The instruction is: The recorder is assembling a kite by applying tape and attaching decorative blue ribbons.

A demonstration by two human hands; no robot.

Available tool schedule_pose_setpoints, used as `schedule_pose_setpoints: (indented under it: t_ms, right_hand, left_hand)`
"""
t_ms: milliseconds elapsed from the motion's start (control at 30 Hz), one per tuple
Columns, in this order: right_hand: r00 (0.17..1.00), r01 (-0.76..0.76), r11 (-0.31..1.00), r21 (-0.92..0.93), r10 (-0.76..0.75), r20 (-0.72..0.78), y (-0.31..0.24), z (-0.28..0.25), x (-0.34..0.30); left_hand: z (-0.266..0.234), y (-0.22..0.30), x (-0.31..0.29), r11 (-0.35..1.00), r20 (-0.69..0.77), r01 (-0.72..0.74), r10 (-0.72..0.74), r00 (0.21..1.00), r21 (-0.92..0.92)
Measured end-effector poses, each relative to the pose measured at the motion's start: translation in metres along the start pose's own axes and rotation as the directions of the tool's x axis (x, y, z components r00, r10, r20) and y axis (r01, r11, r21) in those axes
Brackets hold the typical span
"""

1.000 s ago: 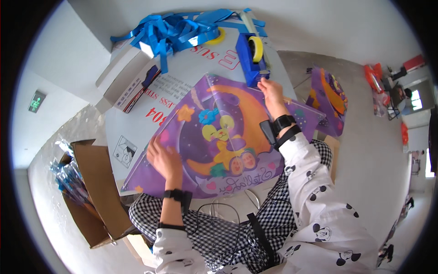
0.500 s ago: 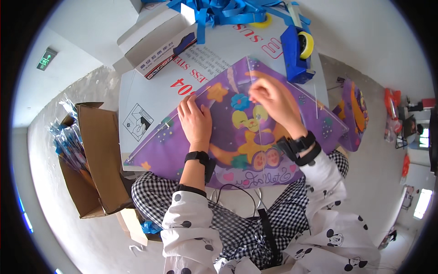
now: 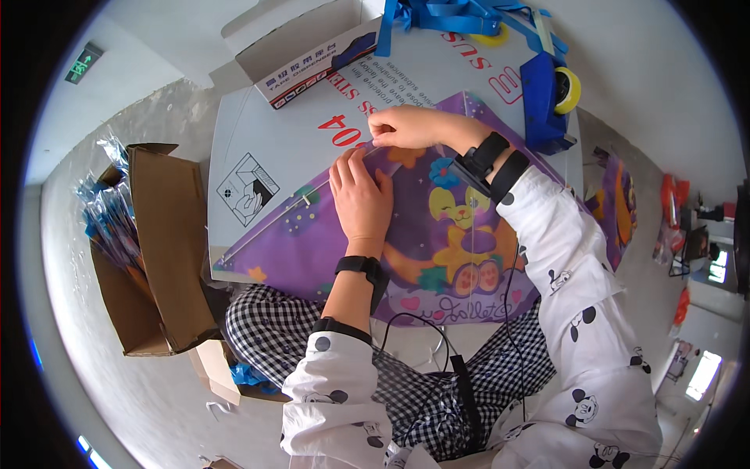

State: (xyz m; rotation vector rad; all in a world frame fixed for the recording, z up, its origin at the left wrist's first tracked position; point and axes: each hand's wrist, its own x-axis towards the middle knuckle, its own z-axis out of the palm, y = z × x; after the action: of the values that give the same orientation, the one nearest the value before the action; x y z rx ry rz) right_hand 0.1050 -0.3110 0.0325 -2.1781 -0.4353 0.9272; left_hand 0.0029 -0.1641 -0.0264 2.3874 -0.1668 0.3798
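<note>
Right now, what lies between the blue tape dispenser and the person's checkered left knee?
In the head view, the purple cartoon-print kite, with the left hand on it and the right wrist crossing above.

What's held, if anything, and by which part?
Left hand lies on the purple printed triangular sheet; can't tell whether the right hand pinches its upper-left edge.
</note>
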Motion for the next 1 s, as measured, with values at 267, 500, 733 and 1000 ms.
schedule_pose_setpoints:
  t_ms: [267,500,733,1000]
  right_hand:
    - [0.997,-0.079,0.997,0.001,0.079,0.014,0.0034,0.0003,0.0025]
    - [0.991,-0.137,0.990,-0.039,0.137,-0.001,0.0000,0.0009,0.0019]
    - [0.998,-0.051,0.991,-0.124,0.045,-0.052,0.0018,0.0009,0.0037]
    - [0.986,-0.163,0.971,-0.174,0.165,-0.001,0.0032,0.0014,0.0066]
  left_hand:
    - [-0.0004,0.0012,-0.0005,1.000,-0.013,0.001,-0.001,1.000,0.017]
    - [0.0003,0.0023,-0.0005,0.998,-0.018,-0.028,0.029,0.999,0.052]
    - [0.0009,0.0027,-0.0017,0.998,-0.011,-0.022,0.023,1.000,0.053]
    - [0.0010,0.0027,-0.0028,0.996,-0.021,-0.040,0.042,0.999,0.077]
